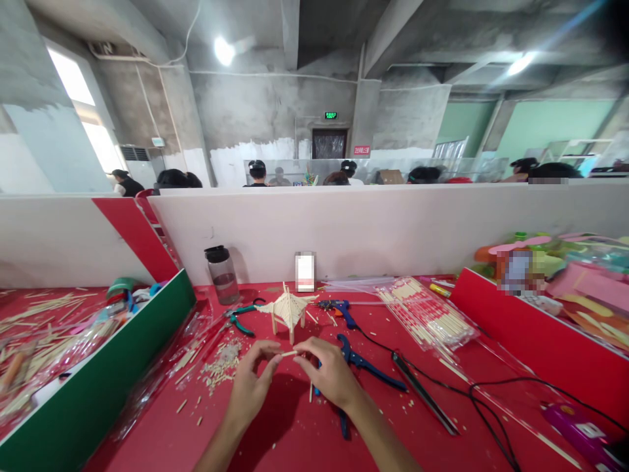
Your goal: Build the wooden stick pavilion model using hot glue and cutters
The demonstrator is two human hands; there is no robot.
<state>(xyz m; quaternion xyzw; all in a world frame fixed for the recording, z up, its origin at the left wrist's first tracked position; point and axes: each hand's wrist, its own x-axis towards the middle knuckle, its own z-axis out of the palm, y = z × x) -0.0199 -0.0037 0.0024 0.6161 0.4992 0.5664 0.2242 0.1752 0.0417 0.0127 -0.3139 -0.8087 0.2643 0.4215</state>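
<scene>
Between my two hands is a short, pale wooden stick, held level by its ends. My left hand pinches its left end between thumb and fingertips. The right end is pinched by my right hand. Just beyond my fingertips stands a small pavilion-like model built of wooden sticks, with a pointed roof and thin legs. Under and beside my right hand lies a blue-handled cutter, partly covered by the hand. A blue glue gun lies behind it to the right.
Green-handled pliers and stick offcuts lie left. A dark bottle stands by the white partition. To the right are bagged sticks, a black cutter-like tool, a black cable and a purple object. Green and red dividers flank the table.
</scene>
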